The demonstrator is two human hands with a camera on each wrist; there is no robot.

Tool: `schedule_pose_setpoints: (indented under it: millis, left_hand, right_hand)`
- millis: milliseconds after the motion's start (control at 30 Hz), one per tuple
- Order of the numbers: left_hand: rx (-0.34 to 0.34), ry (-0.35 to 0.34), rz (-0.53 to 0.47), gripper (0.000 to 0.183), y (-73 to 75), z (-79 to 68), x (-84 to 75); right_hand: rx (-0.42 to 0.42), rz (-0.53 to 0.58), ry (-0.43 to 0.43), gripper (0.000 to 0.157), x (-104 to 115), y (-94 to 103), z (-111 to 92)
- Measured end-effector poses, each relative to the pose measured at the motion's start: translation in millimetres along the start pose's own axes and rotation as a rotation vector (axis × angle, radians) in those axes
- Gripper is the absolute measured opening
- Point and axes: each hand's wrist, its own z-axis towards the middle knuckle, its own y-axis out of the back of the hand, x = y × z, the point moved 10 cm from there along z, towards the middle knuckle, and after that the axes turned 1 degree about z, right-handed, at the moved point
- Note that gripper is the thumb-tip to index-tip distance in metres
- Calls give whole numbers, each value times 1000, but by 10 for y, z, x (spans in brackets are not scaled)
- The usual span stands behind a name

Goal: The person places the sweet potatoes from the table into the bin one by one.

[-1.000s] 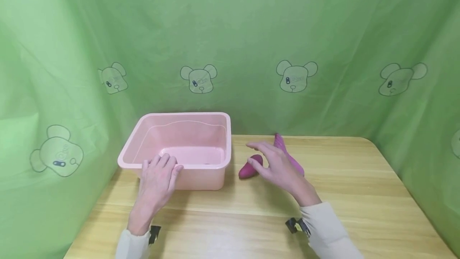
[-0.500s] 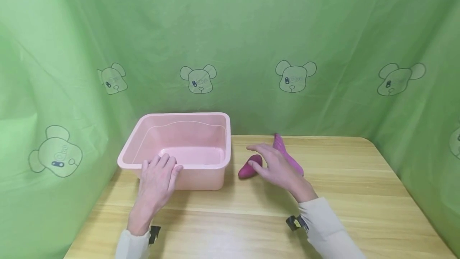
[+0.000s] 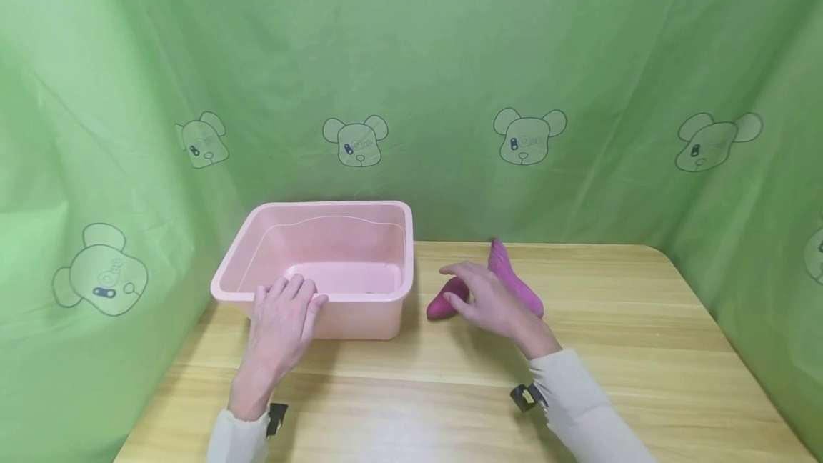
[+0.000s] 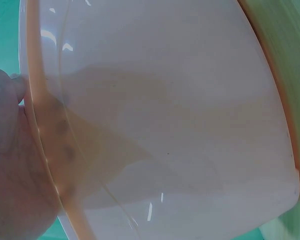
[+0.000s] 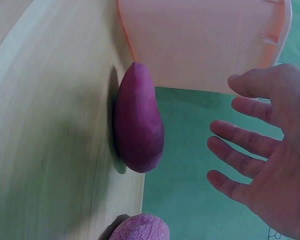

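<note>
My left hand (image 3: 283, 320) holds the near rim of a pink plastic basin (image 3: 366, 316), fingers curled over it to the inside. In the left wrist view the fingertips show as dark spots through the basin wall (image 4: 190, 125). To the right, a smooth, dark purple, eggplant-shaped thing (image 3: 444, 304) lies on the table. Over it hovers my right hand (image 3: 491, 302), its fingers spread and slightly bent around nothing. The right wrist view shows a gap between these fingers (image 5: 245, 137) and the purple thing. A longer pink-purple thing with a wrinkled skin (image 3: 517, 284) lies just behind, partly covered by the right hand.
The wooden table (image 3: 630, 349) carries all of this. Green curtains (image 3: 437, 56) with bear-head prints hang behind it and along both sides. The basin stands at the back left, close to the rear curtain.
My right hand has come down slightly and now covers more of the dark purple thing and less of the wrinkled one. The left hand and the basin have stayed put.
</note>
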Motion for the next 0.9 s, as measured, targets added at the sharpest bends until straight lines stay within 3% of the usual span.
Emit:
schedule_pose_setpoints:
  millis: [500,900]
  left_hand:
    - [9,10,-2,32,-15,-18,12]
    - [0,3,1,33,-12,-8,7]
  right_hand:
    - [99,-23,-50,48,-155,-181,33]
    - [140,-62,-32,47,-218,-313,35]
